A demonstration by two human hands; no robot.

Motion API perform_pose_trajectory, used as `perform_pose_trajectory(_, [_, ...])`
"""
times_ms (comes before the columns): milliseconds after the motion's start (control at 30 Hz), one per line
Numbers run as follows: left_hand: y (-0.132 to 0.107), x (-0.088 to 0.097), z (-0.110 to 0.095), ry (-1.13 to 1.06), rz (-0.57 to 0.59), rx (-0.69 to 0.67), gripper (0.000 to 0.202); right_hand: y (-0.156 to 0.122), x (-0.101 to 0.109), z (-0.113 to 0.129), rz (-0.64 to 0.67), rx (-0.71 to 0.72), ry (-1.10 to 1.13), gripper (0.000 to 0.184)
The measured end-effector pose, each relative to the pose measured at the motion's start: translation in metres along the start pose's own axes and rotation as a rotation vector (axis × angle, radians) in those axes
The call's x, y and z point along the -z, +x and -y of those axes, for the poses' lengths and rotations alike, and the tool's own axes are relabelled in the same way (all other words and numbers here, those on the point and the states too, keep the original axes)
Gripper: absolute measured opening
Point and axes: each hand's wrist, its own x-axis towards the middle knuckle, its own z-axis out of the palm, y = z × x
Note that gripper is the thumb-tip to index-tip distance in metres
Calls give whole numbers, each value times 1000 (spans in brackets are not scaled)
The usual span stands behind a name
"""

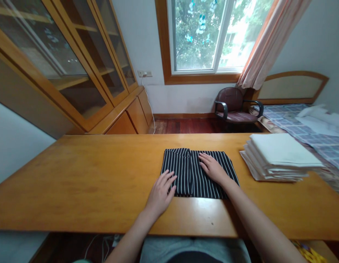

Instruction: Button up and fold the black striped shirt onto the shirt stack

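Note:
A black cloth with white stripes (183,179) lies folded on the wooden table (76,175) in front of me. Its left part is folded over, and the edge of that flap runs down near the middle. My left hand (161,191) rests at the cloth's lower left edge, fingers spread and pointing up to the right. On the right part, near the top, my right hand (212,168) lies flat with its fingers stretched toward the flap's edge. Neither hand grips anything. What the cloth is, I cannot tell.
A stack of folded white cloths or sheets (284,157) stands on the table's right side. Beyond the table are a brown office chair (232,106), a bed (295,113) and a glass-door cabinet (103,69). A white cord (149,98) hangs from the wall socket.

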Motion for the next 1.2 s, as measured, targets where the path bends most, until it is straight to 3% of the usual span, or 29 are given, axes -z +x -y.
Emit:
perform_pose_trajectory(67, [-2,-3,12,-52,-122,128,37,-17,10,-14,-27,-17,-5,43])
perform_pose_trajectory(167, [-2,-7,29,-183,-187,291,40,-42,20,-35,-58,-41,-57,39])
perform_pose_trajectory(300, [8,-10,40,-380,-158,526,57,-64,24,-52,-94,-50,-117,37])
perform_pose_trajectory(433, [22,-7,39,-383,-46,684,79,-65,17,-53,-136,-80,-122,39])
perform_pose_trajectory(567, [28,-2,41,-438,-6,718,89,-55,10,-45,-134,-73,-99,39])
perform_pose_trajectory(900, [11,19,75,-327,-216,782,78,-40,15,-32,42,36,-97,43])
perform_pose_trajectory(1033, [4,22,86,-361,-224,740,81,-40,15,-36,-3,-3,-70,43])
perform_pose_trajectory(1200, [-3,20,95,-399,-264,736,69,-44,23,-29,-125,26,-2,37])
